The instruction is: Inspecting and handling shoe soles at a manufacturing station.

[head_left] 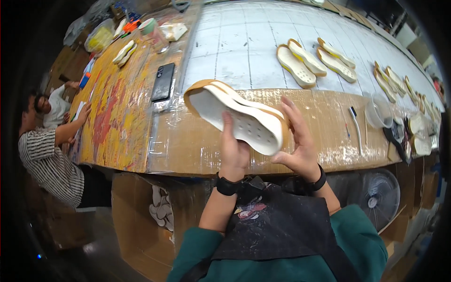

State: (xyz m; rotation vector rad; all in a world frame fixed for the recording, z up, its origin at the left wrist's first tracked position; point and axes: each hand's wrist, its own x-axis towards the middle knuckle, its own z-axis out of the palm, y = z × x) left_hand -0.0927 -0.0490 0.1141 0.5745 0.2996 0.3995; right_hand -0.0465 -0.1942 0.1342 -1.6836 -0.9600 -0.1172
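Above the cardboard-covered near part of the table, my left hand (pixel 233 152) grips a white shoe sole (pixel 244 123) with a tan rim and several round holes in its inner face. The thumb lies on the inside; the other fingers are hidden beneath it. The sole is tilted, one end raised to the far left, the holed end pointing toward my right hand (pixel 302 145). That hand is cupped around the holed end with thumb and fingers spread apart, the thumb close to the lower edge. Whether it touches the sole, I cannot tell.
Pairs of soles (pixel 296 66) stand on the white gridded sheet (pixel 221 47). A black phone (pixel 163 82) lies left; a toothbrush-like brush (pixel 356 129) and a clear plastic tub (pixel 378 111) are right. Below are a cardboard box (pixel 136 225) and a fan (pixel 376 197). Two people sit at left.
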